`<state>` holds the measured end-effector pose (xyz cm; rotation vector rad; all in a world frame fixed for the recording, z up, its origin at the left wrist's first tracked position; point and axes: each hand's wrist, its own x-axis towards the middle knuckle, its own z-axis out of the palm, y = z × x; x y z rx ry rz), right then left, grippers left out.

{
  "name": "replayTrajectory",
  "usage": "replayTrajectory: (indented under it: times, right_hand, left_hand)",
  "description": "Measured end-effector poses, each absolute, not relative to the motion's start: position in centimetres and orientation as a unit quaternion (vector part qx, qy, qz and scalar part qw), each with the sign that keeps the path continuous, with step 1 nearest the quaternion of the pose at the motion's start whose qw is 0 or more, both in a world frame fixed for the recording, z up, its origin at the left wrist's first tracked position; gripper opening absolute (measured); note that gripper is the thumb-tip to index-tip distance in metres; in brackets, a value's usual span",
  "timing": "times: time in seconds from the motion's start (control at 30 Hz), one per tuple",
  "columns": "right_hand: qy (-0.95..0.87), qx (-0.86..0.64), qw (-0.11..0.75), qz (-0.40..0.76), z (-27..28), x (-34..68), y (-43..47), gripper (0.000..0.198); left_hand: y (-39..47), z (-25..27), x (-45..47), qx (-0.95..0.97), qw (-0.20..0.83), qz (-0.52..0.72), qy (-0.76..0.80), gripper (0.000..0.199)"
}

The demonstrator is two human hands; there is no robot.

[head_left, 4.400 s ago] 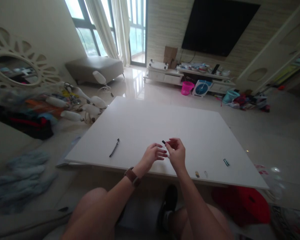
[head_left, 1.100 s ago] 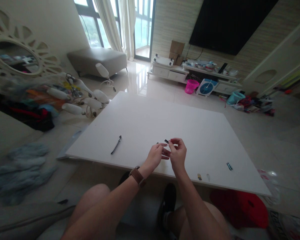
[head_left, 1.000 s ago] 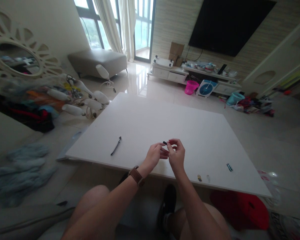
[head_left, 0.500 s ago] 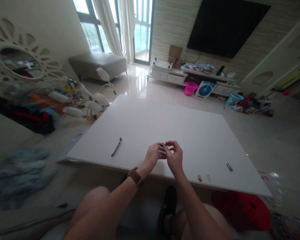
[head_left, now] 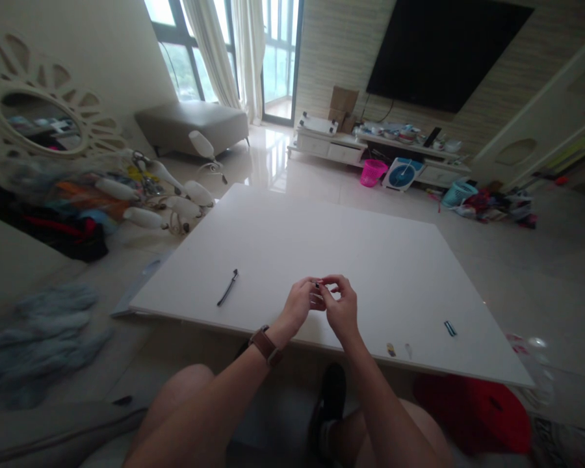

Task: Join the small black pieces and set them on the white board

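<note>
Just above the near part of the white table [head_left: 292, 227], my left hand [head_left: 299, 302] and my right hand [head_left: 340, 305] meet at the fingertips. Between them is a small dark piece [head_left: 316, 285], pinched from both sides and mostly covered by fingers; its kind cannot be made out. To the left lies a slim dark stick with an angled head, like a razor handle [head_left: 227, 287]. A small dark-green and white rectangular piece [head_left: 449, 328] rests toward the right edge. Nearer to me are a small yellow and dark item [head_left: 390, 350] and a clear plastic bit [head_left: 408, 351].
A red round stool [head_left: 472, 413] stands under the table's near right edge. Left of the table are a white-shaded lamp [head_left: 182, 207] and heaped cloths. Across the floor are a grey bench [head_left: 195, 123], a pink basket [head_left: 372, 173] and a blue fan [head_left: 402, 175].
The dark piece shows slightly less between my fingertips. Both hands stay in nearly the same place, and the items on the table have not been moved.
</note>
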<state>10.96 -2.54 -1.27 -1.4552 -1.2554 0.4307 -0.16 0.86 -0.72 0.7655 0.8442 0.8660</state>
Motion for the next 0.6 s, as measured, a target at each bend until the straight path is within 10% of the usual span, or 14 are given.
replayTrajectory:
  times: [0.6]
  right_hand:
    - [-0.446, -0.640, 0.575, 0.245, -1.7, 10.7, -2.5, 0.016]
  left_hand:
    - [0.7, 0.4, -0.3, 0.372, 0.726, 0.406, 0.411, 0.018]
